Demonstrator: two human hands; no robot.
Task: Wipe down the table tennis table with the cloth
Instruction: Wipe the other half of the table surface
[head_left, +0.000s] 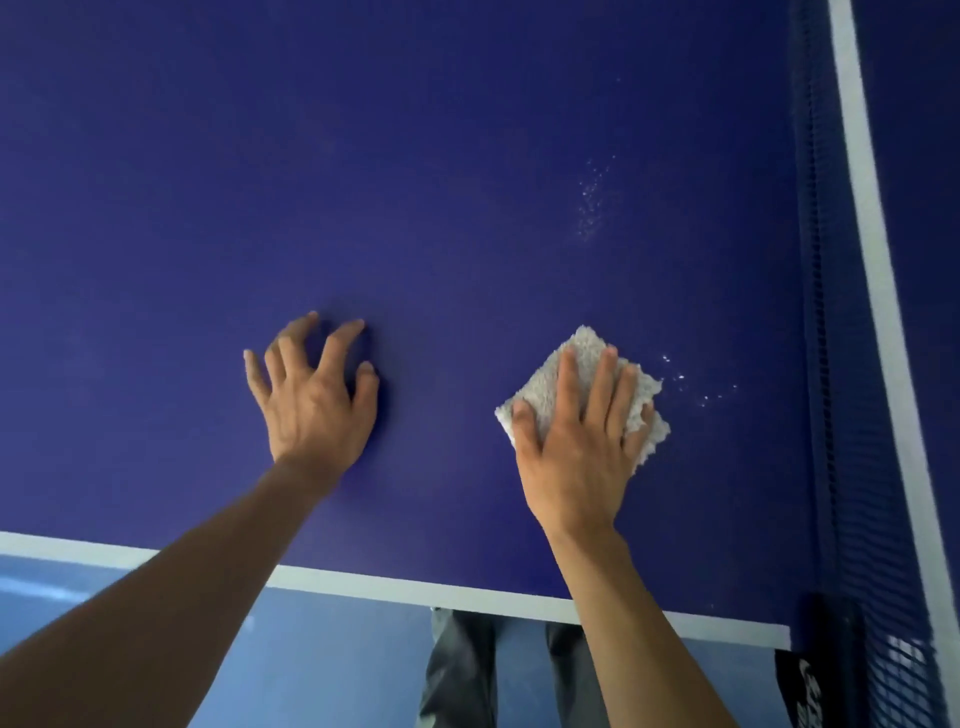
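**While droplets remain, the wiping is only partly done**

Where the folded pale cloth (587, 340) lies on the blue table tennis table (415, 182), near the net (821, 312) and not far from the white line along the near edge (363, 582), it is pressed flat under the right hand (571, 447). The fingers are laid straight across the cloth and not curled round it, so it is pinned down, not clutched. The left hand (311, 400) is set on the bare surface well apart from the cloth, its fingers spread with the tips on the table, and nothing is held in it.

Progress can be judged only loosely. 2 patches of pale specks, apparently droplets, are seen: 1 scattered patch (595, 197) further up the table beyond the cloth, and 1 smaller trail (696, 384) just beside the cloth toward the net. These are taken to be still unwiped. Elsewhere the blue surface appears even, though whether it has been wiped cannot be told. The half beyond the net is hardly shown, so much is judged to be left.

White lettering is seen on the black net clamp (810, 686) at the near corner, but it is cut off and cannot be read. No other writing or brand is visible.
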